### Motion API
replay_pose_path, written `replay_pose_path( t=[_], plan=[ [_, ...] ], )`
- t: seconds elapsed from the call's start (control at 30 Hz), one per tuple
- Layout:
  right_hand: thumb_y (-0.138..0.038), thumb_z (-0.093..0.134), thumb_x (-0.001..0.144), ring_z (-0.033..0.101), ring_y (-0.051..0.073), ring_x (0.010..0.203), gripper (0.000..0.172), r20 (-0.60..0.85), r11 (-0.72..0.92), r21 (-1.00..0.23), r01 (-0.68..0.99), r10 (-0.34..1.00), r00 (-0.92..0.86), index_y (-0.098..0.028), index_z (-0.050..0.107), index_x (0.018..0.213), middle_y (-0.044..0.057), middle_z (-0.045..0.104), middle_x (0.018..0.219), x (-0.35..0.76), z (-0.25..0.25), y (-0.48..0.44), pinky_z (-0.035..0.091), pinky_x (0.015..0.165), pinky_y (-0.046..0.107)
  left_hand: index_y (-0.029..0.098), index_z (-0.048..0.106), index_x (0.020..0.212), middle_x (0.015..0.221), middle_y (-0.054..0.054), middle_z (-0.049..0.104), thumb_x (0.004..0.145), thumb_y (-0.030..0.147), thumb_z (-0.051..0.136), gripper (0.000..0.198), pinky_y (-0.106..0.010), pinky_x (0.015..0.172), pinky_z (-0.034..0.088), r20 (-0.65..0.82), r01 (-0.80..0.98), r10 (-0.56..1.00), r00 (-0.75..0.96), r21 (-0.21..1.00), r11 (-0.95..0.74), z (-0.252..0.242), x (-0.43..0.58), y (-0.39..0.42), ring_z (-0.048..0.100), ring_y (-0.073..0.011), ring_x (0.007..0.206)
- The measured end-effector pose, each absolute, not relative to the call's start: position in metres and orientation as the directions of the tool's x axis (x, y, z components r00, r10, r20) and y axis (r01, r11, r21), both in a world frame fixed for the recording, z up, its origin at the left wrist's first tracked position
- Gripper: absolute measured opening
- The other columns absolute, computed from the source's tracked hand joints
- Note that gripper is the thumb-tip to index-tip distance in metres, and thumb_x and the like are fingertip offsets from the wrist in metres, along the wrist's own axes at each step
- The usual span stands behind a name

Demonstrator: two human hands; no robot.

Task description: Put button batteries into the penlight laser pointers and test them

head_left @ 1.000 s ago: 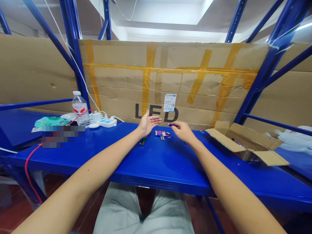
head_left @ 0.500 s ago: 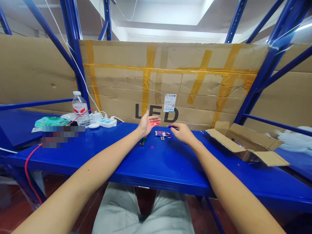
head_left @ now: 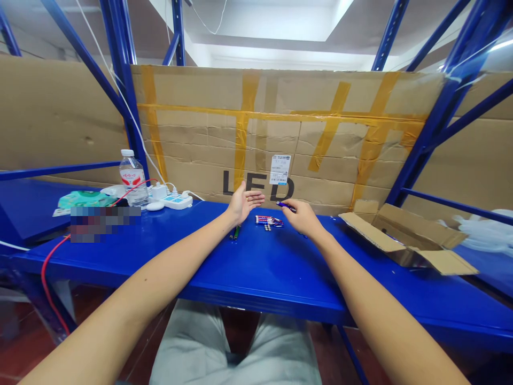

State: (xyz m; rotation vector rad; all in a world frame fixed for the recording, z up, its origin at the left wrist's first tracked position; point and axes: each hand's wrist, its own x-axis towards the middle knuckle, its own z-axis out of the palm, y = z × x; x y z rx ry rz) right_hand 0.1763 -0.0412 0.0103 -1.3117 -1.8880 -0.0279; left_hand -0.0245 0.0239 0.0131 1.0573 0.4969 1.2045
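My right hand (head_left: pixel 300 215) is closed around a small blue-purple laser pointer (head_left: pixel 282 205), whose silver tip points left toward my other palm. My left hand (head_left: pixel 243 205) is held up with its fingers stretched out and holds nothing. Between and below the hands, several slim metallic laser pointers (head_left: pixel 269 221) in red and blue lie side by side on the blue table (head_left: pixel 256 267). Just in front of them sit a few tiny silver pieces (head_left: pixel 267 228), too small to make out. Green and dark slim tubes (head_left: pixel 235 233) lie under my left wrist, partly hidden.
An open cardboard box (head_left: pixel 401 235) stands at the right. At the left are a water bottle (head_left: pixel 133 179), a white power strip (head_left: pixel 176 201), a green packet (head_left: pixel 86 199) and a red cable (head_left: pixel 45 272). A large cardboard sheet (head_left: pixel 200 139) closes off the back.
The red glow on my left fingers and the pink spot on the table have gone. My right hand has tilted the pointer slightly; my left hand has hardly moved.
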Motion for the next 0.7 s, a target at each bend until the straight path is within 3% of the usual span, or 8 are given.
replay_pose_path(
  t=[0.33,0.4,0.53,0.63,0.7],
  plan=[
    [-0.023,0.051,0.087,0.068,0.024,0.099,0.027,0.591,0.425,-0.410,0.807,0.798,-0.120,-0.018,0.075,0.100,0.009,0.075,0.104,0.176,0.010,-0.041,0.049,0.088,0.034,0.009,0.068,0.086,0.094,-0.021,0.072,0.092,0.062,0.037,0.062,-0.039,0.095,0.050,0.218,-0.520,0.913,0.346,0.854,-0.008,0.015,-0.024,0.022,0.070,-0.0267,0.094],
    [-0.023,0.052,0.087,0.068,0.024,0.097,0.026,0.576,0.413,-0.411,0.813,0.809,-0.119,-0.019,0.075,0.098,0.009,0.075,0.102,0.176,0.010,-0.041,0.049,0.087,0.034,0.009,0.067,0.086,0.092,-0.020,0.072,0.092,0.052,0.047,0.049,-0.040,0.095,0.050,0.222,-0.515,0.918,0.328,0.857,-0.024,0.015,-0.023,0.020,0.071,-0.0262,0.092],
    [-0.024,0.051,0.086,0.068,0.025,0.097,0.026,0.577,0.415,-0.423,0.805,0.809,-0.114,-0.019,0.074,0.096,0.009,0.075,0.102,0.176,0.010,-0.042,0.049,0.086,0.035,0.008,0.064,0.087,0.089,-0.016,0.073,0.085,0.017,0.061,0.009,-0.040,0.096,0.051,0.264,-0.472,0.929,0.261,0.874,-0.116,0.013,-0.019,0.014,0.073,-0.0230,0.086],
    [-0.027,0.054,0.084,0.068,0.024,0.091,0.021,0.600,0.433,-0.477,0.765,0.796,-0.076,-0.018,0.071,0.089,0.008,0.075,0.094,0.175,0.009,-0.041,0.050,0.083,0.035,0.008,0.062,0.091,0.092,-0.015,0.073,0.076,0.002,0.065,0.016,-0.042,0.098,0.050,0.293,-0.452,0.921,0.257,0.879,-0.154,0.012,-0.016,0.012,0.073,-0.0225,0.088],
    [-0.031,0.057,0.081,0.068,0.022,0.075,0.015,0.566,0.413,-0.621,0.667,0.825,0.016,-0.018,0.065,0.080,0.005,0.072,0.073,0.173,0.008,-0.039,0.052,0.074,0.034,0.008,0.062,0.093,0.095,-0.015,0.073,0.071,-0.001,0.069,0.025,-0.042,0.100,0.050,0.316,-0.447,0.907,0.279,0.878,-0.169,0.012,-0.014,0.010,0.072,-0.0223,0.091]
  ],
)
